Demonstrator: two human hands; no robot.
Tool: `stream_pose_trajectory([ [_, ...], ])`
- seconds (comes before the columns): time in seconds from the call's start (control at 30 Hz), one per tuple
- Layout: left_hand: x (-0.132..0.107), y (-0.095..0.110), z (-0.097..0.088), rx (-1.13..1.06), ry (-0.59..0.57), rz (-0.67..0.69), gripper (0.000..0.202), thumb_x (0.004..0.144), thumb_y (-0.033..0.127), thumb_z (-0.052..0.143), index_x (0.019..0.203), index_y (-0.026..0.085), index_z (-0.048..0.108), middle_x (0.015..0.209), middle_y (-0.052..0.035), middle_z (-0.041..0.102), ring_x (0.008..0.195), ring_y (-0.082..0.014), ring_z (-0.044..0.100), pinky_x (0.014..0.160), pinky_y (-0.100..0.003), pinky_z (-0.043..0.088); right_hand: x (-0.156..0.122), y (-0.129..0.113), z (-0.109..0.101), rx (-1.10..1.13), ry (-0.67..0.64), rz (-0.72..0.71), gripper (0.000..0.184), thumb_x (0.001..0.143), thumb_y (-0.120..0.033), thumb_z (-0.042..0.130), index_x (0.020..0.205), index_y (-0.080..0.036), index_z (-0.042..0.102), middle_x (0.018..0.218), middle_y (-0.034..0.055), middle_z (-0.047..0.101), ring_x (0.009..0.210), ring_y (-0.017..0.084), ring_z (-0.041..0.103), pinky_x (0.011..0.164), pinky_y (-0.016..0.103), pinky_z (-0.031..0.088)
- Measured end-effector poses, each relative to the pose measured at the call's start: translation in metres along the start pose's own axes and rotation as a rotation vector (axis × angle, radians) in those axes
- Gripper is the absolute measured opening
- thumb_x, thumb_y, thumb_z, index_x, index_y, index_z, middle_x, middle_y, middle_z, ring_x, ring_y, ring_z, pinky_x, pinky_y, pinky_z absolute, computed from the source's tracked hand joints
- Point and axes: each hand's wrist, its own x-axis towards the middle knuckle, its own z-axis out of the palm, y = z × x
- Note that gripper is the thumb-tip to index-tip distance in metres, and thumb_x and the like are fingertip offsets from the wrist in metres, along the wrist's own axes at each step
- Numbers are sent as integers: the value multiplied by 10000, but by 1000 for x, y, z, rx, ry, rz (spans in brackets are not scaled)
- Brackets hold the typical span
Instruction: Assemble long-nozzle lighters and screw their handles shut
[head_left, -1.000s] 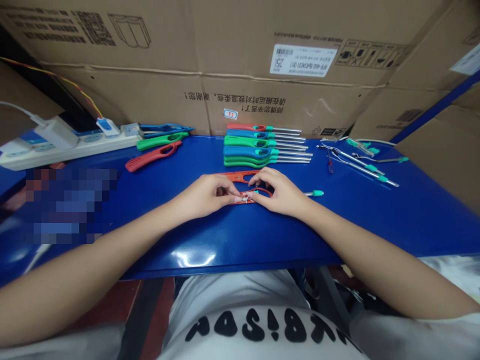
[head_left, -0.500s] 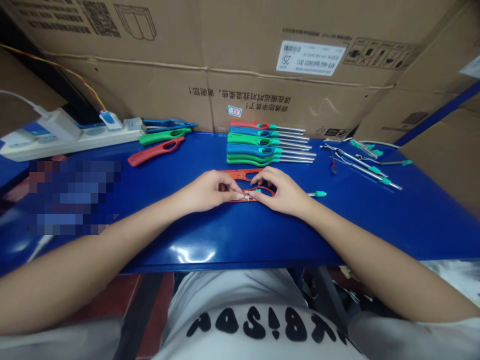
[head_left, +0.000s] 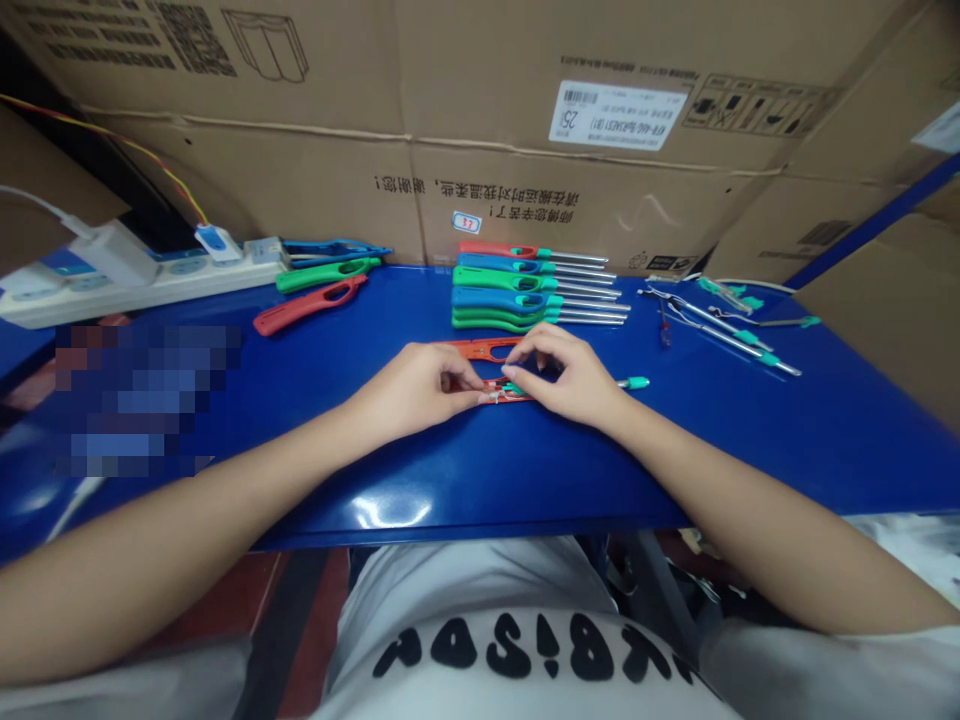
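Observation:
On the blue table in front of me lies an open red lighter casing half [head_left: 516,397] with small parts and wires in it. My left hand [head_left: 416,388] is closed on its left part, thumb and fingertips pinching at the wires. Over its right part my right hand [head_left: 577,375] is closed, thumb and index fingertip together near a small green piece; what they pinch is too small to make out. A metal tube with a green tip [head_left: 637,383] sticks out past my right hand. Just behind lies a matching orange-red casing half [head_left: 480,349], partly covered by my fingers.
Several finished-looking long lighters [head_left: 499,301] are stacked behind my hands. Loose metal tubes with wires [head_left: 727,330] and a small screwdriver [head_left: 664,333] lie at the right. Coloured casings [head_left: 311,305] and a power strip [head_left: 247,262] sit at the left. A cardboard wall [head_left: 480,100] closes the back.
My right thumb has lifted off the wires and moved up to meet the index fingertip, showing more of the casing. My left hand stays pinched at the casing.

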Motion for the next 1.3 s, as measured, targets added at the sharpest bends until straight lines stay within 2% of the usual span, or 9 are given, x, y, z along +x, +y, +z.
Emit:
stream_pose_trajectory([
  [0.07,0,-1,-2,36,-15,39,175,830,349,757,891,200,827,773,-33,749,625,-138,598,598,-256,423,3,0,-8,32,54,40,143,888,-340,682,853,-201,690,847,36,626,692,150,518,674,315,452],
  [0.13,-2,-1,-5,72,-31,84,183,842,342,747,928,202,827,787,-31,748,637,-138,604,609,-255,431,5,0,-18,66,41,112,178,888,-371,681,853,-197,688,797,24,604,629,136,495,611,304,420],
  [0.23,-4,2,-8,121,14,137,236,845,359,751,990,184,812,847,-40,744,666,-143,617,623,-260,446,5,-2,-32,95,-105,178,186,874,-370,689,844,-187,685,775,15,605,557,110,468,541,281,371],
  [0.3,-6,5,-9,166,54,187,243,872,369,725,1011,183,796,918,-47,740,724,-157,635,653,-268,463,4,-5,-38,63,-230,140,133,857,-315,693,847,-182,693,788,14,624,568,103,478,550,265,373],
  [0.37,-7,7,-9,219,43,282,201,915,328,668,1019,192,774,1000,-51,735,860,-187,655,751,-287,491,3,-8,-42,20,-334,81,77,837,-242,685,876,-177,701,781,6,633,587,100,483,572,249,384],
  [0.47,-7,6,-5,269,-26,405,182,944,244,604,1064,188,729,1091,-58,724,1045,-223,636,923,-337,492,2,-11,-43,-9,-432,47,137,812,-149,649,940,-160,696,832,13,665,596,92,495,582,234,397],
  [0.63,-7,2,1,234,-97,416,181,953,205,584,1101,184,686,1137,-64,711,1081,-215,651,953,-338,509,2,-10,-42,-20,-446,37,172,805,-111,616,956,-150,689,858,18,681,606,85,506,596,220,412],
  [0.87,-5,1,1,226,-81,403,154,982,199,578,1080,180,696,1046,-49,738,974,-191,683,869,-300,525,2,-6,-42,-14,-471,64,171,811,-111,627,964,-152,693,779,-10,651,587,80,491,570,206,397],
  [1.3,-5,1,3,249,-76,424,164,991,191,567,1092,178,695,1050,-53,746,979,-199,692,891,-319,538,2,-7,-42,-72,-465,-13,143,844,-105,627,959,-148,700,790,4,665,653,98,546,630,216,413],
])
